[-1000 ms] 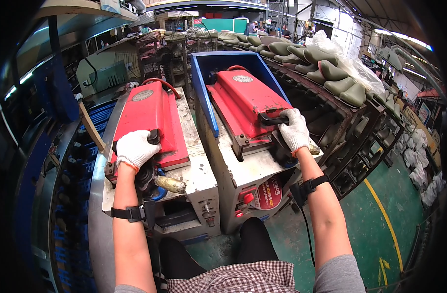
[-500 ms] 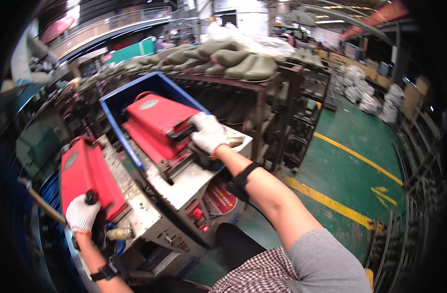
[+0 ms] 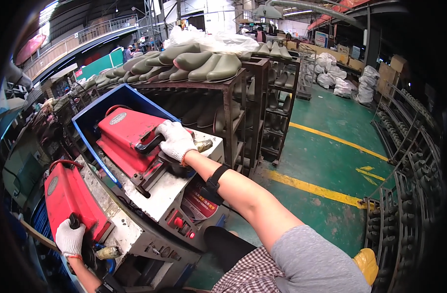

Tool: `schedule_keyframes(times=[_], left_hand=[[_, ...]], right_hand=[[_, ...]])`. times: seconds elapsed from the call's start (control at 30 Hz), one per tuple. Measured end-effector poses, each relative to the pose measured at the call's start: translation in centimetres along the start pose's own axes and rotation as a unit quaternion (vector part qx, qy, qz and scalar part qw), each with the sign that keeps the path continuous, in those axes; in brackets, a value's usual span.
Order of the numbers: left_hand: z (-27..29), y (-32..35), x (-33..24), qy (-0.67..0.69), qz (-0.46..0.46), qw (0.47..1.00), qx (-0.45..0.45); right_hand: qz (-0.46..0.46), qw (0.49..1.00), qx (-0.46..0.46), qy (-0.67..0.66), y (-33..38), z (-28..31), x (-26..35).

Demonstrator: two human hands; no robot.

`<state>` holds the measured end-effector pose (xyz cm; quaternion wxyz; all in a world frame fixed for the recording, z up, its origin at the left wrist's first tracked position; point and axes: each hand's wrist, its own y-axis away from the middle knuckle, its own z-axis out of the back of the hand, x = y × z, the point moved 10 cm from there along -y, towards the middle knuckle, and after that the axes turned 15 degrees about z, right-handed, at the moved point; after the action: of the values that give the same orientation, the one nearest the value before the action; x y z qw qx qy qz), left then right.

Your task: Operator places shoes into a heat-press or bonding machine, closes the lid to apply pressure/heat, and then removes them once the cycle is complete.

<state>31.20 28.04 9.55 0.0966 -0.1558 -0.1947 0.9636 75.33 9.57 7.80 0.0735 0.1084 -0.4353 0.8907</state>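
Observation:
My left hand (image 3: 70, 238), in a white knit glove, is closed around the black handle (image 3: 74, 221) at the near end of a red machine cover (image 3: 69, 198). Farther right, my right hand (image 3: 176, 141), gloved the same way, grips the black handle (image 3: 149, 144) of a second red machine cover (image 3: 128, 134). Each cover sits lowered on a worn white machine body (image 3: 160, 202). A wrapped, yellowish lever grip (image 3: 108, 252) sticks out beside my left hand, and a similar grip (image 3: 204, 145) lies just beyond my right hand. What is beneath the covers is hidden.
A blue bin (image 3: 123, 90) stands behind the right machine. Green boot-shaped pieces (image 3: 209, 66) are piled on a rusty rack (image 3: 228, 93). Red buttons (image 3: 178, 222) sit on the machine's front. More loaded racks (image 3: 404, 210) line the right side, past a green floor (image 3: 326, 146) with yellow lines.
The view has swung to the right, so the machines and both hands appear farther left. Both hands stay on their handles, and the covers remain down.

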Motion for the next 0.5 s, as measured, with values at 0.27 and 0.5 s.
schedule_keyframes(times=[0.27,0.5], left_hand=[[-0.8,-0.6,0.7,0.023,-0.009,1.000,0.004],[-1.3,-0.9,0.9,0.034,-0.022,0.999,0.000]], right_hand=[[0.002,1.000,-0.004,-0.007,0.0,0.0,0.0],[-0.002,1.000,-0.006,-0.013,0.1,-0.2,-0.3]])
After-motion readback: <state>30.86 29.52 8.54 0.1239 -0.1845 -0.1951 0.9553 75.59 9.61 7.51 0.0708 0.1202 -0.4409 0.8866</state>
